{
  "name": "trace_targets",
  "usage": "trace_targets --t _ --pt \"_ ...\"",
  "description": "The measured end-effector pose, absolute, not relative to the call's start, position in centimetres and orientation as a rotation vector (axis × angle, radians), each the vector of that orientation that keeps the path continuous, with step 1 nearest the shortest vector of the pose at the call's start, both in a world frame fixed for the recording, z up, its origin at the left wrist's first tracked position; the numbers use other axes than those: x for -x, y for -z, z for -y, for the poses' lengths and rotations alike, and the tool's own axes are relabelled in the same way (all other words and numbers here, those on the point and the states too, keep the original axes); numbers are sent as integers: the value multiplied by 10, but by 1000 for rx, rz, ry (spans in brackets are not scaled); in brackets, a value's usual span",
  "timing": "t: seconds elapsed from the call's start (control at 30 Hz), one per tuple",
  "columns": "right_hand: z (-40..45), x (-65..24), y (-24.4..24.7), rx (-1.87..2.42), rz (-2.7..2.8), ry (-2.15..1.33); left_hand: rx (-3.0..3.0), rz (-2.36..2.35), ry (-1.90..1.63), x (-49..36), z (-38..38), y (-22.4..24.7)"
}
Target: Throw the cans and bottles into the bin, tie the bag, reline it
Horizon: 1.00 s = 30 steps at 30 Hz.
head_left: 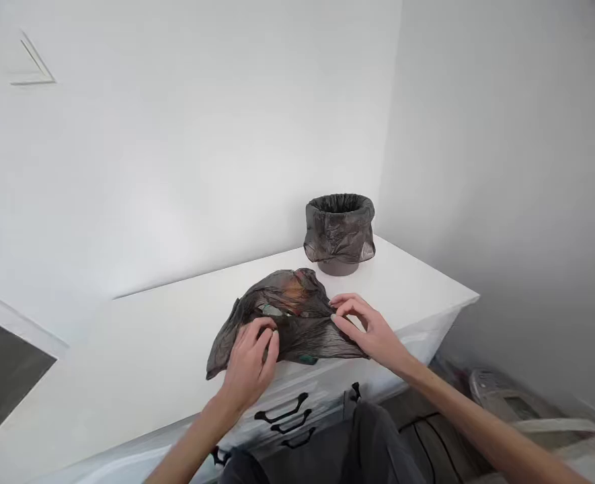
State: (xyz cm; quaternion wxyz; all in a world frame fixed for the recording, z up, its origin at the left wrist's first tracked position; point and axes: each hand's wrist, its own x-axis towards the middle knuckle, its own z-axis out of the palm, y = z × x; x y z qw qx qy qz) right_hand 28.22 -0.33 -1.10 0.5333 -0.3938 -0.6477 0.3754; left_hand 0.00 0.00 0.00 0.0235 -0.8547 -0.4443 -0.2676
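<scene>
While the left hand (251,361) is gripping the near part of a translucent black trash bag (313,335), the right hand (370,329) is pinching its right side between thumb and fingers. The bag is lying at the white dresser's (161,336) front edge, and a bag-lined wastebasket (339,236) is standing behind it.

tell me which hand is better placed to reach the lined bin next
Probably the right hand: it is nearer the lined bin than the left hand, though both hold the dark bag.

room at left, bin (338,235) behind bag (310,336)
</scene>
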Motion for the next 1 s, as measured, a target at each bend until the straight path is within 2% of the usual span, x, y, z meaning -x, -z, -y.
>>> trace_targets --t 0.17,0.33,0.47,0.6,0.67,0.87,1.0 --pt "-9 -285 25 921 1599 -945 2681 1600 829 18 13 7" --pt "-22 -288 33 919 1593 -1113 2714 1865 577 31 12 12" --pt "-36 -295 33 952 1620 -1365 2625 1598 318 34 -3 1" --pt "-49 -297 42 982 1635 -1427 2659 1276 358 28 -14 -20" --pt "-53 -295 51 1008 1584 -1392 2781 1312 371 24 -13 -25" --pt "-56 -290 67 1011 1481 -1317 2971 1835 364 27 0 -12" --pt "-55 -289 67 1017 1495 -1298 2892 1550 54 32 -5 -10"
